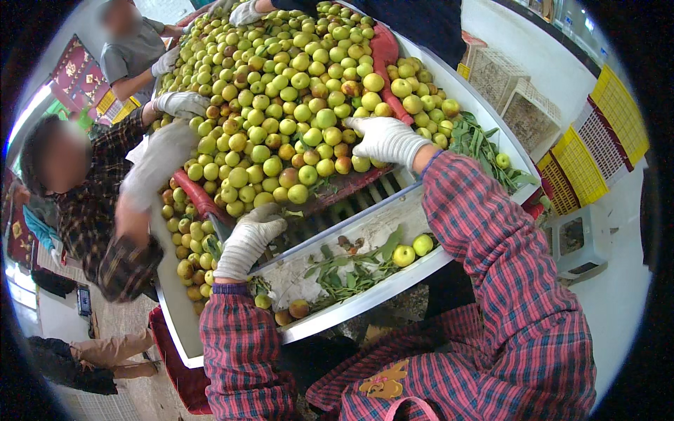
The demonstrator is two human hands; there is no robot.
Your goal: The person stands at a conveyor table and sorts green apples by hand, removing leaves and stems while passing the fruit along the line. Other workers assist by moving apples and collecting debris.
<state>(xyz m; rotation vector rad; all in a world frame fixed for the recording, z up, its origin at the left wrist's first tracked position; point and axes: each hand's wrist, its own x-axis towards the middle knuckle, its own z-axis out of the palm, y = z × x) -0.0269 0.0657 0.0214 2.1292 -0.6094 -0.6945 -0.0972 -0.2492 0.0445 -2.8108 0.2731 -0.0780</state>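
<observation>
My left hand (253, 239), in a white knit glove, rests at the front left corner of a heap of small round yellow-green fruits (274, 126). Its fingers are bent over the edge by the dark slatted grate (376, 192), and whether they hold anything is hidden. My right hand (388, 139), gloved likewise, lies on the right front of the heap. Thumb and forefinger are spread, with fruits around them and nothing visibly gripped. Some fruits carry red-brown patches. Red padded dividers (197, 190) border the heap on both sides.
A white trough (310, 263) before me holds leafy sprigs (350, 271) and a few fruits. Leaves (471, 142) fill the right channel. At left, a co-worker's gloved hands (181, 104) reach into the heap; another gloved hand (245, 13) is at the far end. Plastic crates (579, 166) stand at right.
</observation>
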